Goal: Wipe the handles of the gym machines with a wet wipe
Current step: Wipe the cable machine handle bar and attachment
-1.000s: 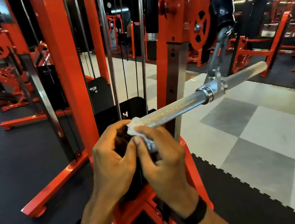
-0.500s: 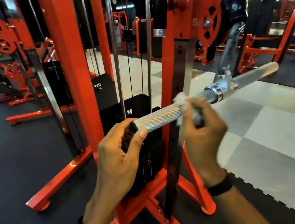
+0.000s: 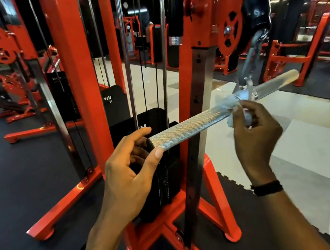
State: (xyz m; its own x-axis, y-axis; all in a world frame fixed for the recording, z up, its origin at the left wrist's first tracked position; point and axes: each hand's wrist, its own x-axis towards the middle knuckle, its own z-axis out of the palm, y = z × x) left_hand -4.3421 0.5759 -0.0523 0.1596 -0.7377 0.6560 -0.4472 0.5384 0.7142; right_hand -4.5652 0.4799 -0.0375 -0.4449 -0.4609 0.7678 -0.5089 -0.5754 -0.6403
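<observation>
The left hand (image 3: 131, 174) is pinching the bar (image 3: 190, 126) end; the right hand (image 3: 254, 129) is gripping the wipe (image 3: 229, 103) beside the swivel (image 3: 246, 91), the red frame (image 3: 77, 74) standing behind.

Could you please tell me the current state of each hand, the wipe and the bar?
Left hand: pinches the bar's near end.
Right hand: holds the wet wipe against the bar.
Wet wipe: crumpled, wrapped at the bar's centre swivel.
Knurled bar: hanging from its swivel, tilted.

Bar handle (image 3: 190, 126): knurled, rough silver metal. Wet wipe (image 3: 229, 104): crumpled white cloth. Machine frame (image 3: 77, 74): glossy red painted metal. Floor tiles (image 3: 315, 143): polished.
</observation>
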